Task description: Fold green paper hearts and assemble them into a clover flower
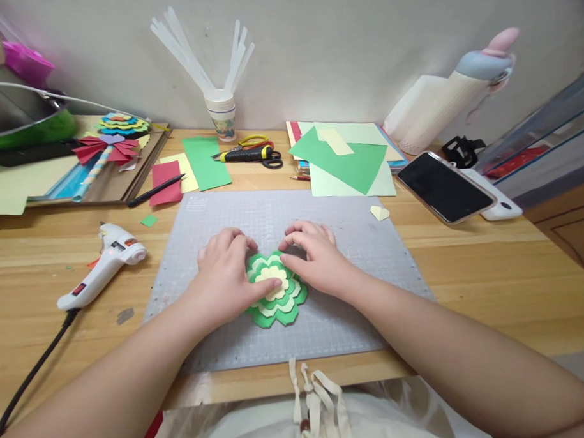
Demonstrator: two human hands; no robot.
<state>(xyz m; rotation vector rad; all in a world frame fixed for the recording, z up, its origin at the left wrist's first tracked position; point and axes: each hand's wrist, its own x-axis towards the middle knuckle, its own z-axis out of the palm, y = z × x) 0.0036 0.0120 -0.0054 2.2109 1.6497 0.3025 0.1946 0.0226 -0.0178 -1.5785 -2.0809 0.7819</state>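
Observation:
A layered paper flower [277,299] in dark green, light green and pale yellow lies on the grey cutting mat [330,224]. My left hand [225,273] rests on its left side, thumb pressing the pale yellow centre, fingers curled. My right hand [314,256] presses on its upper right edge, fingers bent down onto the paper. Both hands cover part of the flower.
A white glue gun [104,262] with a black cord lies left of the mat. Scissors [251,153], coloured paper sheets [347,159], a paper cup of glue sticks [221,113], a phone [444,187] and a finished paper flower [114,139] sit behind.

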